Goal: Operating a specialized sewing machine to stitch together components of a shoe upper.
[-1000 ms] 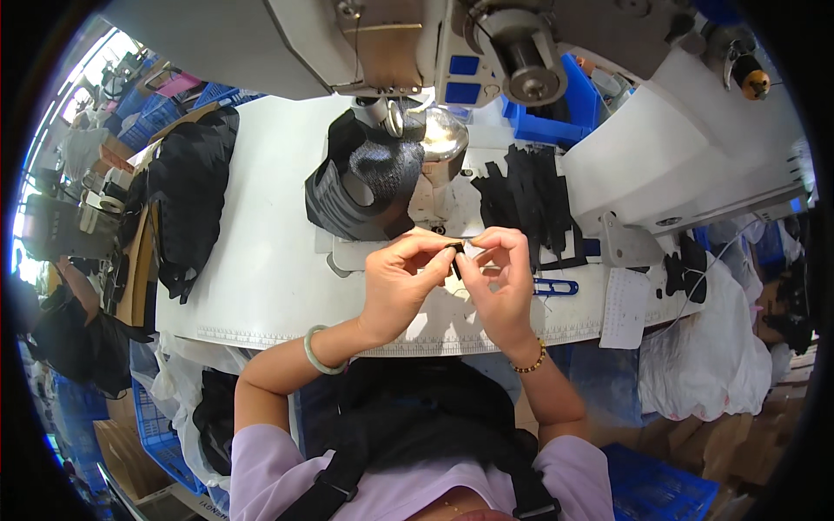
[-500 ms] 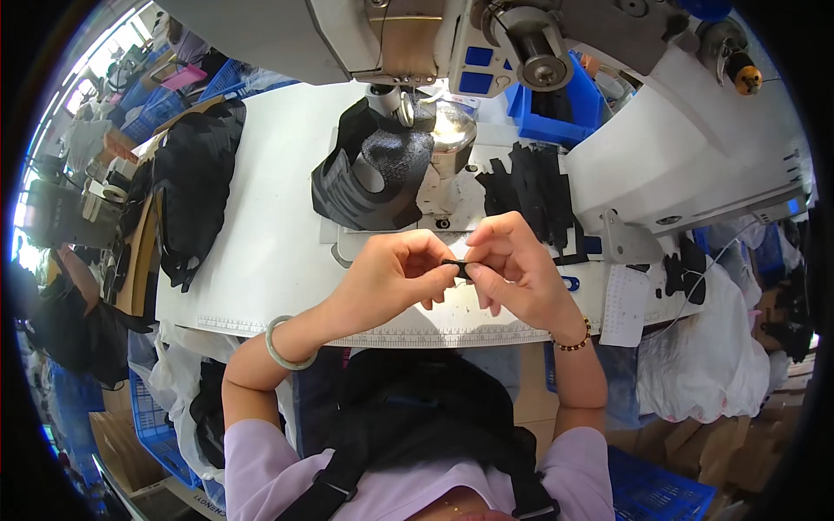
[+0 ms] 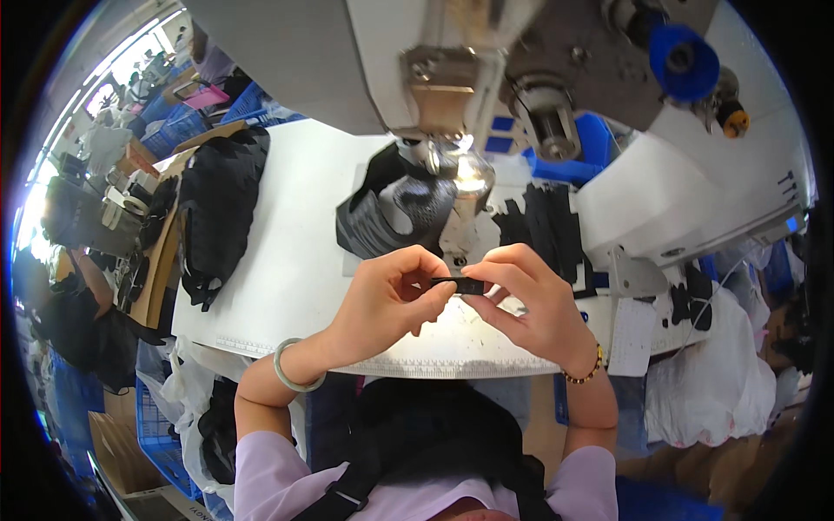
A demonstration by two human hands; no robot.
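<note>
Above the front edge of the white table [image 3: 287,252], my hands hold a small black strip [image 3: 470,286] between them. My left hand [image 3: 382,300] pinches one end of it with thumb and forefinger. At the other end, my right hand [image 3: 537,306] grips it between thumb and fingers. What the strip is made of is too small to tell. Just beyond my hands, under the head of the sewing machine [image 3: 440,95], sits a curved black and grey piece [image 3: 369,224] that looks like a shoe upper. Several black strips of material [image 3: 552,224] lie beyond my right hand.
A pile of black material [image 3: 221,213] lies at the table's left. The machine's white body [image 3: 695,195] stands at the right, with a blue bin [image 3: 599,143] behind. A ruler [image 3: 434,366] runs along the front edge. White plastic bags [image 3: 712,391] hang at right.
The view has shifted, so the table and machine appear lower. My right fingers have changed their hold, and more of the black strip shows between my hands.
</note>
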